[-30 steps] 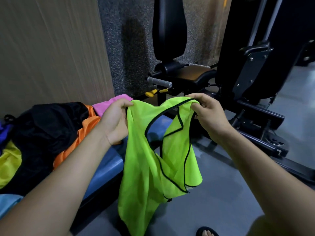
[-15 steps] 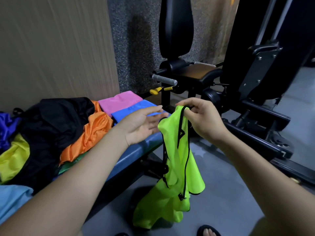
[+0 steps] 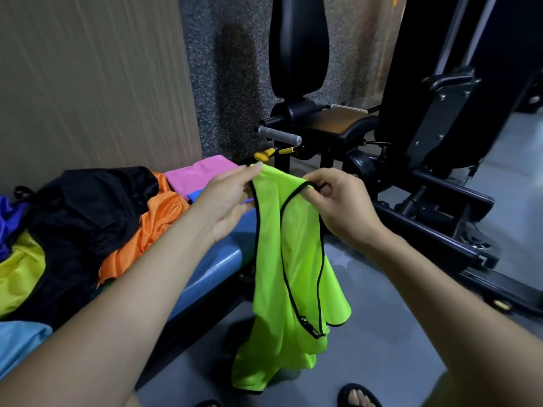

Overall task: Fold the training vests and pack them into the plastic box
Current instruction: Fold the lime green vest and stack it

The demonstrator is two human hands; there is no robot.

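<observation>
Two hands pinch vest [image 3: 293,254] shoulders: left hand [image 3: 226,201], right hand [image 3: 338,201]. Vest hangs right of bench [image 3: 217,259]. Light, limp, slippery mesh; you keep grip at black-trimmed straps.

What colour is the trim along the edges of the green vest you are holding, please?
Black trim on the green vest, seen in the head view.

The green vest [image 3: 282,259] is thin matt mesh cloth with black trim; the counter [image 3: 217,262] has smooth, slightly glossy blue padding.
</observation>
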